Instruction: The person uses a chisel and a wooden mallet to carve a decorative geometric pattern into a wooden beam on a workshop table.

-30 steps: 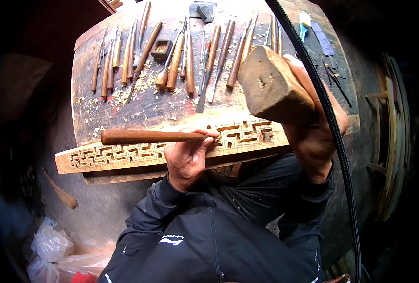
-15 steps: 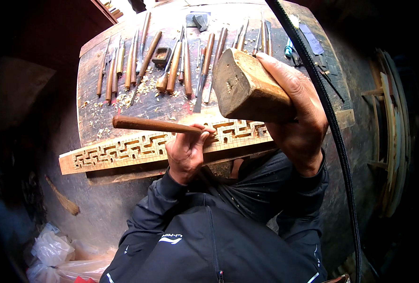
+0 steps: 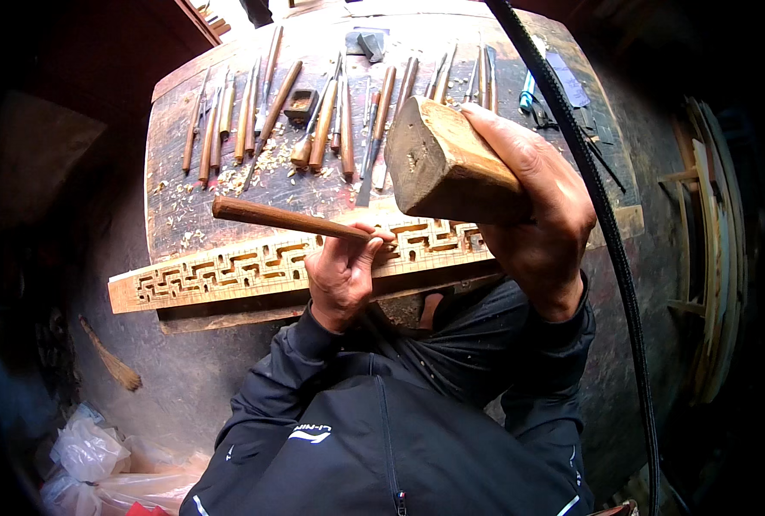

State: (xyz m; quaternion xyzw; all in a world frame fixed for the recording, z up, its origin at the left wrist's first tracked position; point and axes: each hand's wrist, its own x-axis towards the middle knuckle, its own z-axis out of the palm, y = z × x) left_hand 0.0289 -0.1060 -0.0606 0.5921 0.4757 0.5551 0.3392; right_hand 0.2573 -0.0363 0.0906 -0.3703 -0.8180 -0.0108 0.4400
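A long pale wooden board [image 3: 124,294], pierced with a carved fretwork pattern, lies along the near edge of the bench. My left hand [image 3: 341,273] is closed round the lower end of a chisel [image 3: 288,218], whose brown wooden handle slants up to the left. The chisel's tip is at the pattern near the middle of the board, largely hidden by my fingers. In my right hand [image 3: 542,206] is a blocky wooden mallet [image 3: 451,168], raised above the board to the right of the chisel. My thumb lies along its top.
Several wood-handled carving tools [image 3: 320,129] lie across the worn bench [image 3: 271,193], with shavings among them. A small dark box [image 3: 302,105] sits between them. A black cable [image 3: 602,198] hangs at right. A brush [image 3: 111,357] and plastic bags [image 3: 90,451] are on the floor at left.
The mallet and right hand have shifted slightly left. The chisel handle has also moved a little right and up in the picture, while the whole view has shifted slightly.
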